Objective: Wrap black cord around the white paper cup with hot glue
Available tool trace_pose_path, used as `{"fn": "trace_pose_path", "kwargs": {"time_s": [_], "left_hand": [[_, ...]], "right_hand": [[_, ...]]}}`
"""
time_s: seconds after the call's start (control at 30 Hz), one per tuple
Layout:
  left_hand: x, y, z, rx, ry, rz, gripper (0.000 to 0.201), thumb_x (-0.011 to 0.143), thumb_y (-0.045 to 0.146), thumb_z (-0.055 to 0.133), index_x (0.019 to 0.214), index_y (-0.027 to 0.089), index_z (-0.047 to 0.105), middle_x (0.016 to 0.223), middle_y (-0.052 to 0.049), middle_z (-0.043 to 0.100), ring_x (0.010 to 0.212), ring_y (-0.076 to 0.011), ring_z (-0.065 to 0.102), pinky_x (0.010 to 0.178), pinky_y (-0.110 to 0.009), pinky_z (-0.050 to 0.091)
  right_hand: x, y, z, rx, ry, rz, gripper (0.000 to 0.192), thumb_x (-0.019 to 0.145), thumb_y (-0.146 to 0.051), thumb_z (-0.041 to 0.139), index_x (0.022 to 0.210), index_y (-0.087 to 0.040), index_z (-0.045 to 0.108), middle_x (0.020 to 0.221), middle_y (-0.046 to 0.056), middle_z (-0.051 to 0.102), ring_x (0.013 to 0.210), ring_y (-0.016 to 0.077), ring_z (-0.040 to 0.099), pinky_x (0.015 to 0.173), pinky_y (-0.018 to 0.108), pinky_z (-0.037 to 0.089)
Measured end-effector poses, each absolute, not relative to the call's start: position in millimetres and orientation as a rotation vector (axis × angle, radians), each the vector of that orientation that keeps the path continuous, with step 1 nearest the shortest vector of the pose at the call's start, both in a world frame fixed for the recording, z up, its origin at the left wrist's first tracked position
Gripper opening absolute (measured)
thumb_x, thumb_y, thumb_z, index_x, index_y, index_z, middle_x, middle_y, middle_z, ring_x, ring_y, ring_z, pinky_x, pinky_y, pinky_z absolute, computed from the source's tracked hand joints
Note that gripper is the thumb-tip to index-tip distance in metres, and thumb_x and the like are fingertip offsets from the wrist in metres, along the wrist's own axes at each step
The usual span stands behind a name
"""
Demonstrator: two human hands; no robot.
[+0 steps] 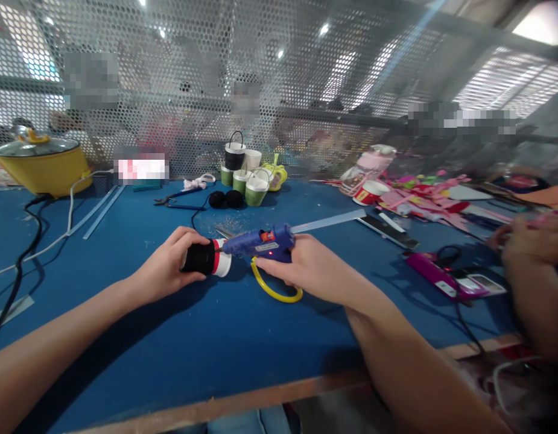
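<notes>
Paper cup (206, 258), wrapped in black, is lying on its side on the blue table (224, 343), its long axis running left to right. The left hand (170, 265) is curling closed around its dark end. The right hand (310, 268) is gripping the blue glue gun (260, 243), whose nozzle is pointing left, touching the cup's white rim. A co-worker's hand (532, 241) is working well apart, far right.
</notes>
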State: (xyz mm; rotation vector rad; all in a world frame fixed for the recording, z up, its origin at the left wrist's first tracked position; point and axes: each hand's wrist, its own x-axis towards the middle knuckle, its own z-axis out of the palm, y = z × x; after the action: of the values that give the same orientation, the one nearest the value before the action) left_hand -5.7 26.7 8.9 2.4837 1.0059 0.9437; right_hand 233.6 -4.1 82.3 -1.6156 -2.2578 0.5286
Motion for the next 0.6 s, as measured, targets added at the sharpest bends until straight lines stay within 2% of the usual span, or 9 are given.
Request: {"fn": "trace_pose_path", "kwargs": {"time_s": [0.23, 0.6], "left_hand": [[-6.4, 27.0, 12.7, 2.426, 1.066, 0.895, 0.041, 0.071, 0.025, 0.066, 0.105, 0.02, 0.045, 0.101, -0.006, 0.049, 0.093, -0.0206, 0.051, 0.08, -0.038, 0.046], [-7.9, 28.3, 9.3, 2.284, 1.149, 0.894, 0.044, 0.07, 0.031, 0.067, 0.108, 0.02, 0.046, 0.103, -0.006, 0.049, 0.094, -0.0219, 0.052, 0.081, -0.039, 0.046]], "right_hand": [[233.7, -5.0, 79.9, -1.621, -2.323, 0.528, 0.04, 0.077, -0.04, 0.05, 0.047, -0.02, 0.033, 0.048, -0.003, 0.035, 0.044, 0.0085, 0.032, 0.044, 0.025, 0.026], [233.6, -6.3, 79.0, -1.613, -2.387, 0.441, 0.043, 0.079, -0.04, 0.049, 0.045, -0.019, 0.033, 0.047, -0.002, 0.038, 0.046, 0.0095, 0.037, 0.046, 0.026, 0.029]]}}
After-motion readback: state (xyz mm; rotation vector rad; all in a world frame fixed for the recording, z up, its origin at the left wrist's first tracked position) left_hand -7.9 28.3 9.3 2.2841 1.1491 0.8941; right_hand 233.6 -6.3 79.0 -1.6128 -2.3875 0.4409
